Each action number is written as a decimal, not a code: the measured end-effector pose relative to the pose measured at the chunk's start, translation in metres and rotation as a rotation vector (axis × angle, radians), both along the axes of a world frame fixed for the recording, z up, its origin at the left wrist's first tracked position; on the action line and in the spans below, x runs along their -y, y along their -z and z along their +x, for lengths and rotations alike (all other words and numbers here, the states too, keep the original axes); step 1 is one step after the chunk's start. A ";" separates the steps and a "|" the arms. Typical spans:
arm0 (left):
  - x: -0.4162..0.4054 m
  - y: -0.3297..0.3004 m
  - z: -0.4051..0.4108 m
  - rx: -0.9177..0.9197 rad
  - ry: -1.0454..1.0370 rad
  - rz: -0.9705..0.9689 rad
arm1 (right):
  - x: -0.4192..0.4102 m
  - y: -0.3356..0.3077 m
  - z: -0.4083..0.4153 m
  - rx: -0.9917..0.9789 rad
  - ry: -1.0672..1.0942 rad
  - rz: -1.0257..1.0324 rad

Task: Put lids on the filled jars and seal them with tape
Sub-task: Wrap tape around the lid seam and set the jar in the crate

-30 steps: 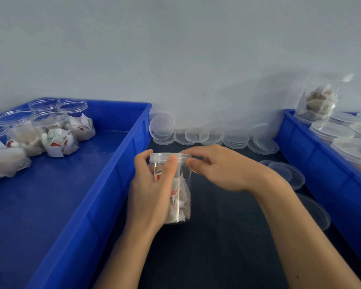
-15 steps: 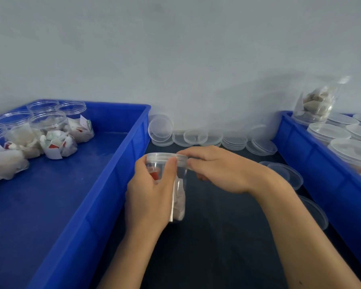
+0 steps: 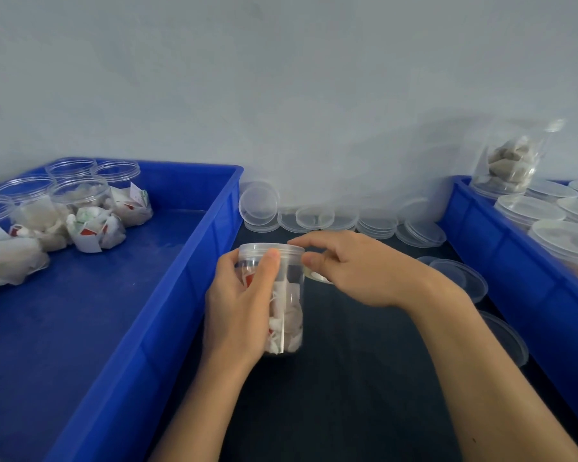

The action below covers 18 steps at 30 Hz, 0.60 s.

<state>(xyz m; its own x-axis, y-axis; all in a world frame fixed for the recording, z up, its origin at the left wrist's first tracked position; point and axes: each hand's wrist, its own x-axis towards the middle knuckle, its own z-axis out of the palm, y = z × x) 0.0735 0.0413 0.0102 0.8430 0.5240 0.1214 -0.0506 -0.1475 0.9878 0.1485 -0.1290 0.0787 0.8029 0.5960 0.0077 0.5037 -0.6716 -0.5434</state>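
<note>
1. The left hand (image 3: 244,305) is wrapped around a clear jar (image 3: 281,295) full of little paper bags. The jar stands up tall on the dark table (image 3: 347,378), in the middle, between two blue bins.
2. A clear lid (image 3: 270,249) already sits on top of the jar. The left thumb presses on the edge of the lid.
3. The right hand (image 3: 357,268) is just to the right of the jar, up by the lid. Its fingers are curled and pinch something small and pale; it may be tape (image 3: 317,276), but I cannot tell for sure.
4. I think the next move is to seal around the lid. The jar points straight up, so the tape should go sideways around the top. The right hand is closest to that spot.
5. More open jars (image 3: 80,208) wait in the left blue bin (image 3: 194,248). Spare lids (image 3: 314,218) lie along the far edge of the table.
</note>
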 end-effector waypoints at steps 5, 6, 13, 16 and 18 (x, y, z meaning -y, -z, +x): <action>-0.002 0.001 0.002 0.018 0.049 -0.052 | -0.001 -0.001 -0.001 0.001 -0.016 -0.046; -0.002 0.002 0.002 0.019 0.068 -0.060 | 0.000 -0.002 -0.002 -0.006 -0.017 -0.047; 0.001 0.000 0.001 -0.032 0.062 0.052 | 0.002 -0.008 -0.006 0.027 -0.035 -0.061; 0.002 -0.001 -0.001 -0.018 -0.114 0.178 | 0.004 -0.011 -0.006 0.062 -0.014 -0.108; 0.003 -0.002 -0.002 0.000 -0.141 0.169 | 0.001 -0.013 -0.008 0.105 -0.004 -0.138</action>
